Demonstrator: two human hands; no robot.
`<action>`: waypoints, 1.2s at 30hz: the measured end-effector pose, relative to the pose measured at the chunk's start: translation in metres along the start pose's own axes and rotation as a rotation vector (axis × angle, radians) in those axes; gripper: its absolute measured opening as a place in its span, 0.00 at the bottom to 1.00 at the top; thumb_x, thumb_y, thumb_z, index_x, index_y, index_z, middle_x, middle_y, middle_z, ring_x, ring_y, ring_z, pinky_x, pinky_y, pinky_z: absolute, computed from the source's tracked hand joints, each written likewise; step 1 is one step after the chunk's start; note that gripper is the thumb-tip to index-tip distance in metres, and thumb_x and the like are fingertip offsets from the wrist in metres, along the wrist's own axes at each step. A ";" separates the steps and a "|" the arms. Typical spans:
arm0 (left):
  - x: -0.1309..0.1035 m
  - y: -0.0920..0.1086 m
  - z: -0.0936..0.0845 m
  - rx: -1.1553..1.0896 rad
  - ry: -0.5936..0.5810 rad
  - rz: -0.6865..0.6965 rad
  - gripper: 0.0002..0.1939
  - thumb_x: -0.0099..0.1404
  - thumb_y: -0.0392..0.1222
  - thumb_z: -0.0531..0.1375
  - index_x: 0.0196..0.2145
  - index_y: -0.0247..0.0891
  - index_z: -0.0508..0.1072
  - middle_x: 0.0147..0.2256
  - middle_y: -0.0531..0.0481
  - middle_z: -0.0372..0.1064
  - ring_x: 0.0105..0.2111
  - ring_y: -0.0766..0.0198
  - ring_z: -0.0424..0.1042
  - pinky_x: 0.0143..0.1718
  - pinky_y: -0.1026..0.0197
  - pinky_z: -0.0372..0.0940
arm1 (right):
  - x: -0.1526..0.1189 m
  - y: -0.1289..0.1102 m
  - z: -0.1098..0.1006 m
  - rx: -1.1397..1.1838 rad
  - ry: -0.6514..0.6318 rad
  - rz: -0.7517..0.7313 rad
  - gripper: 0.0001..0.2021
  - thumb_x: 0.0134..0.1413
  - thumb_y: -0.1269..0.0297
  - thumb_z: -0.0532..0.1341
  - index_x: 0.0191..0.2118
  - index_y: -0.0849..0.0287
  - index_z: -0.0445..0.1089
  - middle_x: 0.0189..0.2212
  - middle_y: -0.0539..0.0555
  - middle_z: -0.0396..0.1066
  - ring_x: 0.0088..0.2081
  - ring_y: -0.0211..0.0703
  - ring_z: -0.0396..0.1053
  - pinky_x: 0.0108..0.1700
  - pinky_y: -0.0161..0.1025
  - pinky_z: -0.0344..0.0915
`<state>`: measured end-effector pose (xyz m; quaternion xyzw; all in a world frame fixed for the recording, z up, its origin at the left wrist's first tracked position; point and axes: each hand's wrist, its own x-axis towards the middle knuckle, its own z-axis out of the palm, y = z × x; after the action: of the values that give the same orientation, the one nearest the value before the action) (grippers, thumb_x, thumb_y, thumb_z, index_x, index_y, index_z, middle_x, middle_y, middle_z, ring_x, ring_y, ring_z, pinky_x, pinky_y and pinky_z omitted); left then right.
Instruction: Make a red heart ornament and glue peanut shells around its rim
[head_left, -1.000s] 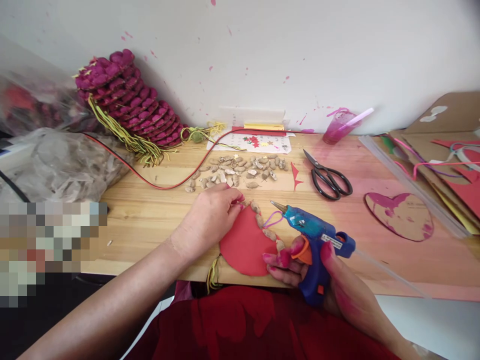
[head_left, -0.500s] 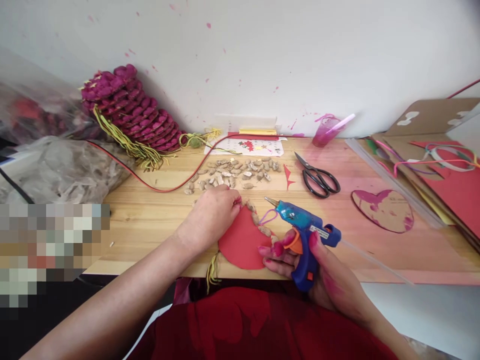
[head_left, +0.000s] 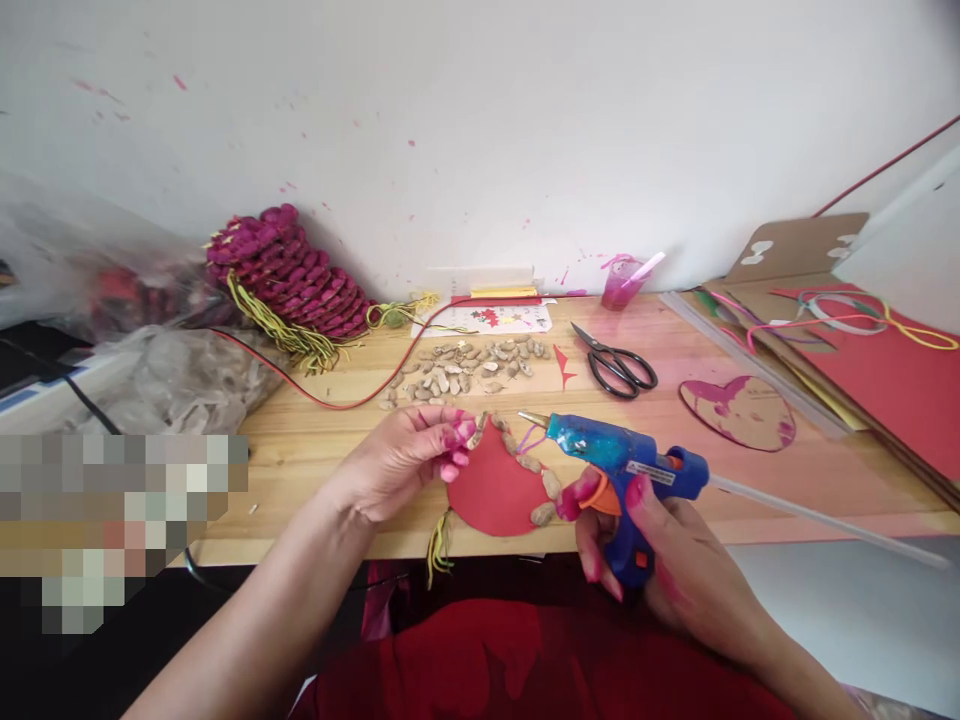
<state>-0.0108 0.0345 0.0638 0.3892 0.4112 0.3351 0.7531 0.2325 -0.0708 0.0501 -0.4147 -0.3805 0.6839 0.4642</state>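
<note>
Between its pink-stained thumb and fingers, my left hand [head_left: 420, 450] pinches a peanut [head_left: 478, 431] over the upper left edge of a red card shape [head_left: 499, 490]. Several peanuts line the card's upper right edge, and a yellow-green tassel [head_left: 439, 548] hangs from its lower left. My right hand [head_left: 660, 550] is wrapped round a blue glue gun [head_left: 600, 445], fingers by the orange trigger. Its nozzle points left, just above the card, and a clear glue stick [head_left: 825, 520] sticks out behind. A small purple loop [head_left: 531, 440] shows near the nozzle.
Loose peanuts [head_left: 450, 368] lie behind the card, with black scissors [head_left: 619, 370] to their right. A cardboard heart [head_left: 739, 412], a pink cup [head_left: 621, 285] and red sheets [head_left: 885, 370] are further right. Purple strung bundles [head_left: 292, 270] and plastic bags [head_left: 210, 375] stand left.
My left hand has drawn back a little from the card's edge, turned, and now shows a peanut. My right hand with the glue gun has moved away from the card's right side. The view has shifted.
</note>
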 end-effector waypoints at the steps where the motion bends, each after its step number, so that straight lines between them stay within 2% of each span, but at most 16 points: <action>1: -0.003 -0.003 0.001 -0.067 -0.019 -0.015 0.18 0.47 0.45 0.76 0.28 0.32 0.75 0.23 0.53 0.67 0.22 0.73 0.66 0.20 0.73 0.60 | -0.003 -0.003 0.002 -0.068 0.005 -0.017 0.20 0.66 0.46 0.53 0.41 0.58 0.70 0.24 0.52 0.73 0.20 0.35 0.64 0.24 0.33 0.59; 5: -0.011 -0.011 0.005 -0.198 -0.078 -0.049 0.19 0.47 0.44 0.76 0.27 0.31 0.73 0.23 0.53 0.66 0.22 0.74 0.65 0.18 0.75 0.58 | -0.010 -0.011 0.014 -0.269 0.040 -0.103 0.20 0.66 0.45 0.53 0.39 0.57 0.68 0.19 0.49 0.68 0.21 0.38 0.61 0.24 0.36 0.59; 10: -0.021 -0.012 0.010 -0.198 -0.104 -0.067 0.20 0.46 0.45 0.77 0.25 0.31 0.72 0.23 0.53 0.64 0.20 0.76 0.62 0.17 0.76 0.57 | -0.015 -0.011 0.022 -0.410 0.053 -0.157 0.20 0.67 0.46 0.51 0.35 0.57 0.67 0.19 0.48 0.65 0.21 0.37 0.60 0.25 0.37 0.60; 14: -0.027 -0.013 0.012 -0.172 -0.126 -0.065 0.20 0.47 0.46 0.76 0.25 0.31 0.72 0.23 0.53 0.64 0.20 0.77 0.61 0.17 0.77 0.56 | -0.020 -0.010 0.023 -0.529 0.042 -0.233 0.25 0.68 0.48 0.50 0.23 0.57 0.64 0.19 0.50 0.64 0.22 0.36 0.61 0.26 0.37 0.60; 16: -0.028 -0.014 0.012 -0.168 -0.146 -0.046 0.19 0.49 0.46 0.76 0.25 0.31 0.72 0.23 0.53 0.64 0.21 0.76 0.60 0.18 0.76 0.56 | -0.023 -0.010 0.023 -0.556 0.043 -0.242 0.26 0.69 0.49 0.50 0.21 0.57 0.63 0.19 0.50 0.65 0.22 0.36 0.62 0.27 0.37 0.60; 23: -0.031 -0.017 0.013 -0.145 -0.196 -0.016 0.17 0.52 0.46 0.74 0.25 0.31 0.73 0.23 0.53 0.64 0.21 0.76 0.60 0.18 0.75 0.56 | -0.029 -0.013 0.024 -0.608 0.058 -0.247 0.27 0.69 0.49 0.50 0.20 0.57 0.65 0.19 0.50 0.64 0.22 0.36 0.62 0.27 0.37 0.58; 36: -0.034 -0.017 0.015 -0.173 -0.163 -0.009 0.17 0.50 0.44 0.75 0.25 0.31 0.73 0.23 0.52 0.65 0.21 0.74 0.63 0.17 0.75 0.56 | -0.031 -0.011 0.025 -0.600 0.056 -0.231 0.25 0.69 0.48 0.50 0.26 0.58 0.69 0.19 0.49 0.65 0.23 0.37 0.63 0.28 0.37 0.60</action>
<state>-0.0095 -0.0059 0.0670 0.3470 0.3197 0.3331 0.8163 0.2203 -0.1004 0.0755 -0.5060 -0.5969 0.4721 0.4060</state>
